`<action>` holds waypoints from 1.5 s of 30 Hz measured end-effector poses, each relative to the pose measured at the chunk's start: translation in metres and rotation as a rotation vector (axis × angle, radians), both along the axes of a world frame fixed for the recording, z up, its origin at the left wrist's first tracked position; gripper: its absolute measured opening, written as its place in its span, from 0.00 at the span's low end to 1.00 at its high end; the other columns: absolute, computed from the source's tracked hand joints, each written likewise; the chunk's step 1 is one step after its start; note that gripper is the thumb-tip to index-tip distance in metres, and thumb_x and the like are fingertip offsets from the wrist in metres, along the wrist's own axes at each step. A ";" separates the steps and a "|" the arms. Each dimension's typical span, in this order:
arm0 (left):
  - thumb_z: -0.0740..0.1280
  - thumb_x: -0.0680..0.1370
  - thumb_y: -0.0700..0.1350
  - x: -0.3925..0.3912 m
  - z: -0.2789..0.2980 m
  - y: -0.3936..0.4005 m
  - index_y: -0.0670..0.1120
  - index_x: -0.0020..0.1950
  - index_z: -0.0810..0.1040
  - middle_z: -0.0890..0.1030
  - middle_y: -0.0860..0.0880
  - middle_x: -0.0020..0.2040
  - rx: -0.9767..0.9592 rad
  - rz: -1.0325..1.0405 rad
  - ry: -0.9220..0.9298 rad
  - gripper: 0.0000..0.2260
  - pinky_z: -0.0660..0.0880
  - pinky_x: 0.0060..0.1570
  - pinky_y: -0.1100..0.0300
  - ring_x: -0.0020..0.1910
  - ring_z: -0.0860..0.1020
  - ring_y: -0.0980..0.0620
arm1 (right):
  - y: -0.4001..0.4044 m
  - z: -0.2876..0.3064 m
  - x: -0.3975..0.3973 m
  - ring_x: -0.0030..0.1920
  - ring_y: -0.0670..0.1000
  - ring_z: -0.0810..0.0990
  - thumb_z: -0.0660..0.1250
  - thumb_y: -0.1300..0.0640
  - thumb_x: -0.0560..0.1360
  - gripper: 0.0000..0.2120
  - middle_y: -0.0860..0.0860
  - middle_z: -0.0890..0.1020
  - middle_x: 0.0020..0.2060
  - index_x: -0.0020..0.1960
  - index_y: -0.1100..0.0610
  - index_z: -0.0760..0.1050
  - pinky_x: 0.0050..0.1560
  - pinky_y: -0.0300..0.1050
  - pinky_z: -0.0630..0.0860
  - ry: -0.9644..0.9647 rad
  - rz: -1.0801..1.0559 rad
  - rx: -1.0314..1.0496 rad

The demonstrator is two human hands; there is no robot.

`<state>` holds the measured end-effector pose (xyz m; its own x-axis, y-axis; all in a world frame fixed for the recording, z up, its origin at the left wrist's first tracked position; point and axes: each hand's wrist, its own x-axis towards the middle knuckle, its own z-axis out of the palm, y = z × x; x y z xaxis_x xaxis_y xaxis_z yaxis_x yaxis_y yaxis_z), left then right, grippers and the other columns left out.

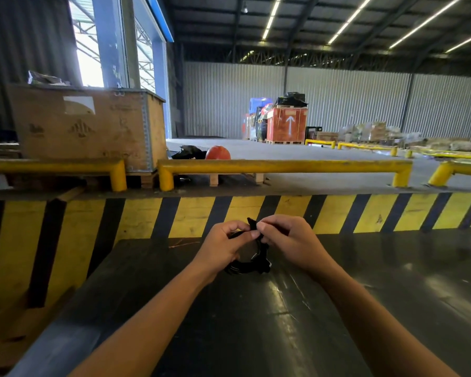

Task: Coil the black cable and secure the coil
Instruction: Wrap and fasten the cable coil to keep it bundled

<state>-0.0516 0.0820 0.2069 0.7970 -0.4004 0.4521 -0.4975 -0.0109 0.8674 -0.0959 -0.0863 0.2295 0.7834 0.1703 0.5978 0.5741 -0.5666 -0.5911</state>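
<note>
The black cable (247,265) is wound into a small coil of several loops and is held just above the dark glossy table (283,322). My left hand (223,244) grips the coil's left and upper side. My right hand (291,242) pinches a short black strap or cable end (252,223) at the top of the coil, fingertip to fingertip with the left thumb. A small pale tip shows at the coil's lower right. Both palms hide parts of the loops.
The table ends at a yellow-and-black striped wall (229,213). Beyond it run low yellow pipe rails (280,166), a large wooden crate (93,126) at left, an orange helmet (218,153), and an orange crate (286,126) far back in the warehouse.
</note>
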 end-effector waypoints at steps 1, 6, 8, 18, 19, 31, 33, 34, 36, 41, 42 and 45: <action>0.68 0.75 0.45 0.000 0.000 0.000 0.42 0.47 0.81 0.80 0.50 0.37 0.013 0.019 -0.022 0.07 0.65 0.24 0.67 0.24 0.70 0.59 | 0.000 0.000 0.000 0.38 0.46 0.80 0.64 0.53 0.76 0.08 0.49 0.83 0.36 0.47 0.53 0.82 0.40 0.41 0.76 -0.002 -0.012 -0.018; 0.68 0.75 0.41 -0.003 0.002 0.000 0.40 0.47 0.81 0.80 0.48 0.39 0.024 0.028 -0.026 0.05 0.66 0.26 0.71 0.26 0.72 0.63 | 0.001 0.001 0.001 0.36 0.41 0.81 0.65 0.58 0.77 0.06 0.47 0.82 0.35 0.47 0.54 0.81 0.38 0.33 0.76 0.003 -0.034 0.014; 0.68 0.76 0.42 -0.006 0.005 0.001 0.38 0.47 0.80 0.77 0.42 0.40 0.010 -0.006 0.005 0.07 0.64 0.25 0.67 0.26 0.69 0.58 | 0.001 0.003 0.001 0.33 0.39 0.79 0.64 0.58 0.77 0.07 0.46 0.80 0.33 0.46 0.55 0.81 0.36 0.32 0.75 0.040 -0.009 0.072; 0.65 0.77 0.39 -0.015 0.005 -0.003 0.38 0.43 0.77 0.72 0.49 0.33 -0.030 -0.014 -0.090 0.06 0.67 0.32 0.60 0.29 0.69 0.58 | 0.012 0.004 0.000 0.29 0.45 0.74 0.63 0.58 0.78 0.08 0.50 0.77 0.29 0.43 0.58 0.78 0.34 0.39 0.72 0.539 0.156 0.774; 0.65 0.77 0.39 -0.016 0.004 -0.003 0.39 0.43 0.77 0.73 0.50 0.33 -0.028 -0.008 -0.105 0.06 0.67 0.32 0.60 0.30 0.70 0.57 | 0.013 0.004 0.000 0.28 0.45 0.73 0.63 0.58 0.78 0.08 0.49 0.76 0.28 0.42 0.59 0.78 0.33 0.38 0.71 0.575 0.162 0.818; 0.60 0.76 0.61 -0.005 0.013 0.009 0.50 0.37 0.81 0.73 0.50 0.28 0.083 0.136 0.008 0.18 0.68 0.26 0.65 0.25 0.69 0.54 | 0.009 0.005 -0.004 0.38 0.44 0.78 0.66 0.59 0.76 0.06 0.51 0.83 0.39 0.49 0.59 0.81 0.39 0.33 0.73 -0.351 -0.290 -0.164; 0.59 0.76 0.62 -0.005 0.020 0.008 0.50 0.37 0.81 0.70 0.51 0.26 0.110 0.109 0.049 0.20 0.68 0.25 0.70 0.22 0.68 0.56 | 0.011 0.004 -0.004 0.39 0.44 0.77 0.67 0.59 0.75 0.07 0.52 0.84 0.42 0.50 0.60 0.81 0.40 0.31 0.70 -0.396 -0.282 -0.240; 0.59 0.76 0.62 -0.005 0.023 0.007 0.51 0.37 0.81 0.70 0.52 0.26 0.126 0.099 0.049 0.19 0.68 0.24 0.70 0.22 0.67 0.57 | 0.011 0.003 -0.005 0.40 0.44 0.77 0.67 0.59 0.75 0.07 0.52 0.84 0.42 0.50 0.59 0.81 0.41 0.30 0.69 -0.404 -0.274 -0.271; 0.61 0.76 0.60 -0.005 0.026 0.005 0.53 0.37 0.80 0.70 0.52 0.28 0.147 0.067 0.012 0.16 0.68 0.25 0.65 0.24 0.68 0.58 | 0.012 0.001 -0.006 0.40 0.44 0.77 0.67 0.58 0.75 0.07 0.52 0.84 0.42 0.50 0.58 0.82 0.41 0.32 0.70 -0.418 -0.259 -0.303; 0.64 0.76 0.56 -0.008 0.027 0.003 0.51 0.38 0.81 0.70 0.50 0.30 0.099 -0.012 -0.028 0.13 0.67 0.27 0.64 0.27 0.69 0.59 | 0.011 0.001 -0.010 0.38 0.42 0.77 0.68 0.58 0.74 0.06 0.50 0.83 0.39 0.48 0.58 0.82 0.38 0.29 0.71 -0.414 -0.217 -0.229; 0.64 0.75 0.56 -0.010 0.027 0.002 0.48 0.39 0.80 0.70 0.51 0.30 0.073 -0.029 -0.022 0.13 0.67 0.27 0.64 0.26 0.68 0.59 | 0.010 0.001 -0.010 0.37 0.42 0.77 0.68 0.59 0.74 0.05 0.49 0.83 0.38 0.47 0.57 0.82 0.37 0.29 0.71 -0.405 -0.205 -0.186; 0.65 0.74 0.56 -0.014 0.028 -0.002 0.45 0.39 0.79 0.69 0.50 0.30 0.023 -0.046 -0.025 0.15 0.66 0.28 0.63 0.26 0.66 0.58 | 0.007 0.002 -0.011 0.36 0.45 0.79 0.67 0.59 0.75 0.06 0.49 0.83 0.35 0.45 0.56 0.82 0.37 0.35 0.74 -0.247 -0.144 0.048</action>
